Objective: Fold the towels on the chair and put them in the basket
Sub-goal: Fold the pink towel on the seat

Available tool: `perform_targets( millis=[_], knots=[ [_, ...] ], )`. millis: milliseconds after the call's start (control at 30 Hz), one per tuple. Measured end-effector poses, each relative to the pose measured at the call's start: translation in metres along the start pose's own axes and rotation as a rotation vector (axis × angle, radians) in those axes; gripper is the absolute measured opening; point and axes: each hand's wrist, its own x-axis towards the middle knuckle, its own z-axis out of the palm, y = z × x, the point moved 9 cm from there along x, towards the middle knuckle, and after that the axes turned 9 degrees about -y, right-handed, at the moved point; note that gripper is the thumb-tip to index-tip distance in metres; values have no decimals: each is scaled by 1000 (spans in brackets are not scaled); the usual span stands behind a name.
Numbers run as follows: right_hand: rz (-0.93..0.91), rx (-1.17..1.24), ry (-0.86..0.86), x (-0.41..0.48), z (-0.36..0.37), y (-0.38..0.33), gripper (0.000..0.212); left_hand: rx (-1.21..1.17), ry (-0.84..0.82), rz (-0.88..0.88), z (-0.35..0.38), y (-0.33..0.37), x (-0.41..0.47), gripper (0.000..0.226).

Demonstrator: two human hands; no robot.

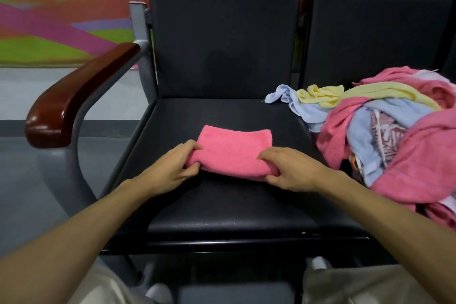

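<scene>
A folded pink towel (233, 149) lies in the middle of the black chair seat (222, 207). My left hand (170, 168) grips the towel's near left corner. My right hand (293, 170) grips its near right corner, with the near edge rolled between the fingers. To the right, a heap of unfolded towels (385, 136) in pink, light blue and yellow spreads over the neighbouring seat. No basket is in view.
A brown wooden armrest (74, 99) on a grey metal frame stands at the left of the chair. The black backrest (224, 39) rises behind the towel. A colourful mural wall (61, 7) and grey floor lie further left.
</scene>
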Motion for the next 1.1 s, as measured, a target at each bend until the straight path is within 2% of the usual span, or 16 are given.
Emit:
perform_targets(
  millis=[100, 267, 367, 467, 700, 767, 867, 933, 1000, 1100],
  knots=[
    [36, 66, 25, -4, -10, 1, 28, -119, 67, -52, -9, 5, -2, 19],
    [10, 352, 100, -14, -19, -3, 11, -228, 157, -111, -23, 7, -13, 13],
    [80, 500, 137, -13, -17, 4, 15, -291, 200, -150, -26, 4, -14, 14],
    [190, 646, 104, -4, -5, 15, 12, -272, 237, -220, -25, -1, -5, 20],
    [429, 737, -9, 20, 13, 43, 12, -152, 231, -463, -13, -36, 22, 38],
    [423, 661, -49, 26, 13, 44, 14, -122, 162, -550, -18, -46, 19, 49],
    [390, 541, -82, 32, 11, 46, 15, -109, -159, -698, -8, -57, 6, 70],
    [368, 504, -113, 35, 10, 46, 11, -114, -308, -733, 2, -58, -2, 72],
    [333, 463, -160, 35, 8, 42, 14, -142, -332, -719, 6, -52, -3, 63],
    [269, 425, -282, 31, 7, 30, 33, -208, -291, -675, 9, -35, -2, 47]
  ],
)
